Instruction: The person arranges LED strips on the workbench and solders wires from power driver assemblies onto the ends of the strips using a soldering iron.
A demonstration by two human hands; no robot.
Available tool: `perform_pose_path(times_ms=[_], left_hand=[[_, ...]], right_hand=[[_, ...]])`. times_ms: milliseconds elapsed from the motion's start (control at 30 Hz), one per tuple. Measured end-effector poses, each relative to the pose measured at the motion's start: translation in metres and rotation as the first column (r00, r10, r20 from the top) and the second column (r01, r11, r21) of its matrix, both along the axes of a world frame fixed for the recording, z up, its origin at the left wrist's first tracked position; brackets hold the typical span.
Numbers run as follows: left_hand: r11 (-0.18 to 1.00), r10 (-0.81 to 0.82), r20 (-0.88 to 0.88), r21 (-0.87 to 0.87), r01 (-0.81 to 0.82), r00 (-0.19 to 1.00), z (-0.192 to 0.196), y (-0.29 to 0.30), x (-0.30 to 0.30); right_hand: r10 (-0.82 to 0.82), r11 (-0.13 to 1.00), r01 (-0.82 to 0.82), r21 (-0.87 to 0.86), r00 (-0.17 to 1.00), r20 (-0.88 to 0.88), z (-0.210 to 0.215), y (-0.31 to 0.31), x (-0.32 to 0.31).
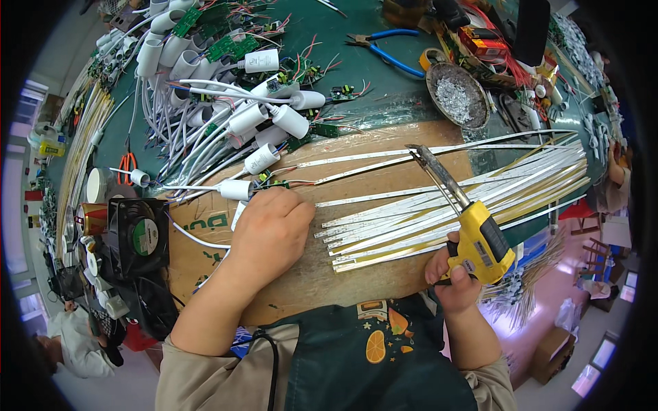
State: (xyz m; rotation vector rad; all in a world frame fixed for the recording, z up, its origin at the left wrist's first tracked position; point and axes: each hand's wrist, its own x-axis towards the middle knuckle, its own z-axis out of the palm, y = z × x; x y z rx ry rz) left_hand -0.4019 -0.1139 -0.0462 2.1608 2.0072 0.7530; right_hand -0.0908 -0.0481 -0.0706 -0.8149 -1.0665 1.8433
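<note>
My right hand [458,279] is wrapped round the handle of a yellow and black soldering gun [482,236]. Its long metal tip points up and left, over thin white LED strips [439,219] fanned out on a brown cardboard sheet [370,288]. At the strips' left ends my left hand [274,227] is closed, knuckles up; its fingertips and whatever they pinch are hidden. Just above it lie a white cylindrical housing [235,189] and a small green circuit board [273,183], whose thin wires run to an LED strip. Another white housing [261,159] is close by.
A heap of white housings with cables and boards [205,103] covers the back left. Blue-handled cutters [394,55] and a round dish of metal bits [458,96] lie at the back. Orange-handled scissors [127,168] and a black fan [139,236] are at left. Other people sit at both sides.
</note>
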Motion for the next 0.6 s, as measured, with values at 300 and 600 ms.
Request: perform_pose_path(times_ms=[300, 600], left_hand=[[1.000, -0.003, -0.036, 0.008, 0.003, 0.999, 0.0010, -0.0005, 0.0010], [1.000, 0.006, -0.056, -0.015, -0.007, 0.998, 0.0053, 0.0003, 0.0032]], right_hand=[[0.016, 1.000, -0.016, 0.026, 1.000, 0.012, -0.0025, 0.0013, -0.0013], [0.017, 1.000, -0.017, 0.005, 1.000, -0.022, -0.0028, 0.0016, -0.0011]])
